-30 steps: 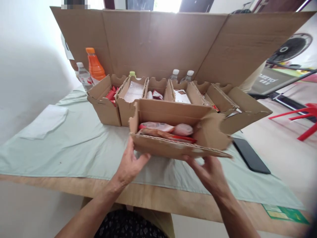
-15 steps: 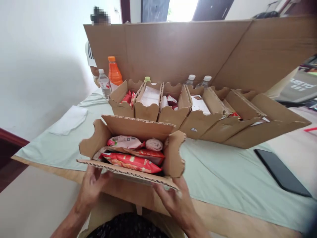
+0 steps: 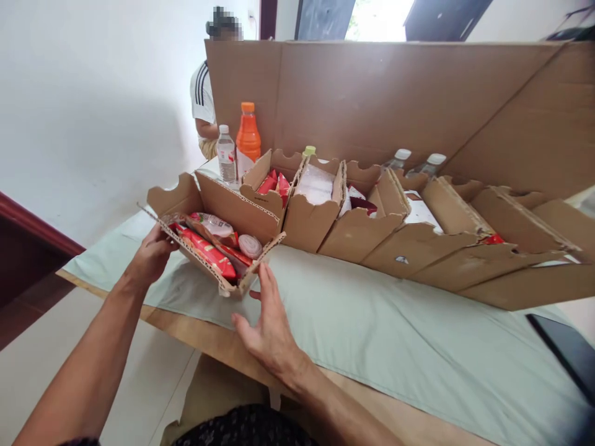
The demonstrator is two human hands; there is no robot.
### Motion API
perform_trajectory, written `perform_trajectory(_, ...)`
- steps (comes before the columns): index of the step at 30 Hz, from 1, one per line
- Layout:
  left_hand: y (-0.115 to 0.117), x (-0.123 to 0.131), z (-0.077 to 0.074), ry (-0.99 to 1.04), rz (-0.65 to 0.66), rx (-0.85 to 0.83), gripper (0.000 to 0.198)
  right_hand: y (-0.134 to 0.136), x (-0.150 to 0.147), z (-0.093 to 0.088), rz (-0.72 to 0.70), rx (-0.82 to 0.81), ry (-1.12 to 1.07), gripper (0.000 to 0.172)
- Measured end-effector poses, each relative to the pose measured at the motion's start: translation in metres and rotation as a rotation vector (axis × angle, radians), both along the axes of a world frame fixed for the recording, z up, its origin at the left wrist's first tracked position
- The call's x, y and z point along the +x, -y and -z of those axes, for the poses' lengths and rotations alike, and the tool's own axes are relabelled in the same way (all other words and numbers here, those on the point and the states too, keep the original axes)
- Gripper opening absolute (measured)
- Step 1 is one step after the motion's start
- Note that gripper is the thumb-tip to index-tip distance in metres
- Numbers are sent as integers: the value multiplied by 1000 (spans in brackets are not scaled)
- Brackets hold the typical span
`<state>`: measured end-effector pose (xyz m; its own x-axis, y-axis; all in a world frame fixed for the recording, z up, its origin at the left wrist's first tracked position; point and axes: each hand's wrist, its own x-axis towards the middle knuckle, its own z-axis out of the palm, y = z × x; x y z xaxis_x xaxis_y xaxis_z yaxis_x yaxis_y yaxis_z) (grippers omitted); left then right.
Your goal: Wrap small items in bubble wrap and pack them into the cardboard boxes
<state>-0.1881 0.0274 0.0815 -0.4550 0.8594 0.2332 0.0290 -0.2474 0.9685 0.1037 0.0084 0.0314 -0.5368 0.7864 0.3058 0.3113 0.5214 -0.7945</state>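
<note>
A small open cardboard box (image 3: pixel 258 214) sits at an angle on the cloth at the left part of the table. Inside it lie red snack packets (image 3: pixel 204 251), a pink and white packet (image 3: pixel 214 225) and a rolled pinkish cloth (image 3: pixel 250 246). My left hand (image 3: pixel 152 255) grips the box at its near left side, the fingertips hidden beneath it. At the near right corner is my right hand (image 3: pixel 269 331), thumb and fingers apart; one finger rests against or very close to the box wall.
Several cardboard bins (image 3: pixel 362 241) holding packets stand in a row before a tall cardboard panel (image 3: pixel 372 99). Behind the left end are an orange bottle (image 3: pixel 248 136) and a clear bottle (image 3: pixel 226 155). A black phone (image 3: pixel 562 353) lies at right. A person (image 3: pixel 203 102) is beyond the panel.
The box has moved away from me and leftward toward the row's left end, turning as it went. My right hand has loosened from its side. The view has swung too.
</note>
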Motion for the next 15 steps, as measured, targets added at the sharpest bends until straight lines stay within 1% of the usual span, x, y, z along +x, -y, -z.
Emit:
perform_trajectory(2,-28,-19,-8,-7,1,-7,45,-5,-20,-2,-36,-9,38,111)
perform_trajectory(3,-40,-27,-10,-8,-8,-13,45,-6,-27,-3,-78,1,80,107)
perform_trajectory(5,-53,-36,-8,-3,-47,-21,46,-9,-31,-6,-198,59,184,92)
perform_trajectory(6,-52,-37,-5,0,-74,-20,48,-12,-29,-7,-243,95,215,81)
perform_trajectory(7,-47,-36,0,2,-96,-17,49,-17,-24,-7,-254,127,223,69)
perform_trajectory(8,-37,-33,6,1,-108,-13,51,-24,-17,-7,-226,151,213,58)
perform_trajectory(9,-23,-27,13,-1,-110,-12,52,-33,-9,-6,-165,166,194,50)
perform_trajectory(10,-8,-20,21,-7,-90,-17,54,-44,-2,-5,-94,172,179,46)
perform_trajectory(12,22,-2,37,-5,-42,-30,59,-66,8,-2,-5,167,187,47)
perform_trajectory(14,40,14,49,-70,-13,-43,70,-86,7,1,-23,154,244,55)
perform_trajectory(15,43,20,53,-110,-18,-76,74,-93,3,3,-51,146,277,60)
